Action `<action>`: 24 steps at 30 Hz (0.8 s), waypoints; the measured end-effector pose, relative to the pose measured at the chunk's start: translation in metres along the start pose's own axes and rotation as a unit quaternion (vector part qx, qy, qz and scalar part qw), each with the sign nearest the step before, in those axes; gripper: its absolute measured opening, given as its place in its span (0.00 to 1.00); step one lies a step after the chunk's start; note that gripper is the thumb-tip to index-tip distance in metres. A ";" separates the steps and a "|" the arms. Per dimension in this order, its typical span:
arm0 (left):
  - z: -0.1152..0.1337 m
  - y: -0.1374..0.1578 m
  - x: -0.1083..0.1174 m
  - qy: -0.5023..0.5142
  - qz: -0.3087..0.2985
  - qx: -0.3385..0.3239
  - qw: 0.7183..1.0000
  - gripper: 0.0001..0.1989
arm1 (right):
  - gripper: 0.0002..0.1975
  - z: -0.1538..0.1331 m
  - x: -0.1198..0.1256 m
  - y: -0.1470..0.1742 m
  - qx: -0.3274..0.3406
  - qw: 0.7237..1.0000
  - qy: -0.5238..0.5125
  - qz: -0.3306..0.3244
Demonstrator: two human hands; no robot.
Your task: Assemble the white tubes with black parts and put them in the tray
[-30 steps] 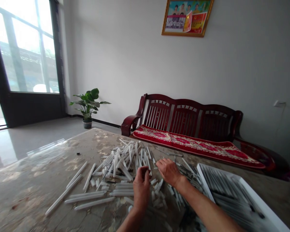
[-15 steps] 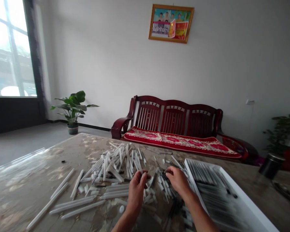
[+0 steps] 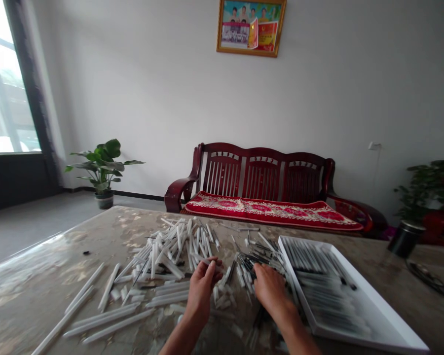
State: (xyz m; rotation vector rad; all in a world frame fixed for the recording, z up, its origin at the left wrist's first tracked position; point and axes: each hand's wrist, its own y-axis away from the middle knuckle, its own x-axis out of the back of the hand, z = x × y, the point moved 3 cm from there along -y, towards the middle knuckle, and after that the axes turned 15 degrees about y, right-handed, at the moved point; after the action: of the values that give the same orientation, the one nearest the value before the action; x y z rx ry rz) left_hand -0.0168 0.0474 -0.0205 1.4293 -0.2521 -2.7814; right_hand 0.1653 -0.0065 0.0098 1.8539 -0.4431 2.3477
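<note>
My left hand [image 3: 200, 283] is closed in a pinch beside the heap of white plastic tubes [image 3: 173, 246]. A pale tube-like piece shows at its thumb and forefinger, mostly hidden by the fingers. Palm down, my right hand [image 3: 271, 287] reaches into a pile of thin dark rods [image 3: 261, 257], some with whitish ends. Its fingers are curled, and their tips are hidden among the rods. Between the hands lie short white pieces [image 3: 224, 296]. Longer white tubes [image 3: 109, 318] lie on the table at the left.
A shallow white box [image 3: 377, 291] holding rows of dark, slim pieces stands right of my right hand. All this rests on a patterned table [image 3: 107, 236]. A black canister [image 3: 406, 239] is at the far right; a red wooden bench [image 3: 262, 172] stands behind.
My right hand has turned palm down and lowered onto the dark rods. My left hand keeps its pinch at the tube heap. The whole view has shifted slightly.
</note>
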 end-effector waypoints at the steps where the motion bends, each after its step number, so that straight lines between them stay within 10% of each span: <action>1: 0.000 0.000 0.000 0.006 -0.002 0.003 1.000 0.20 | 0.19 -0.001 -0.001 0.001 0.000 1.000 0.007 0.004; 9: -0.004 0.002 0.000 0.024 0.035 0.047 0.998 0.08 | 0.16 -0.003 -0.001 0.003 -0.014 0.997 -0.026 0.070; 15: 0.004 -0.002 0.000 0.078 0.073 0.033 0.994 0.03 | 0.11 -0.008 0.005 0.007 0.042 0.945 -0.264 0.189; 24: 0.004 -0.001 -0.001 0.101 0.089 0.038 0.990 0.04 | 0.09 -0.026 0.013 0.020 0.121 0.923 -0.326 0.166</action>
State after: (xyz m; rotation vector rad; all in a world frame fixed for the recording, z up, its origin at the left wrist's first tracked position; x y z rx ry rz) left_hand -0.0190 0.0490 -0.0178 1.6047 -0.4602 -2.4905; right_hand 0.1325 -0.0192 0.0136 2.8844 -0.5836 1.9596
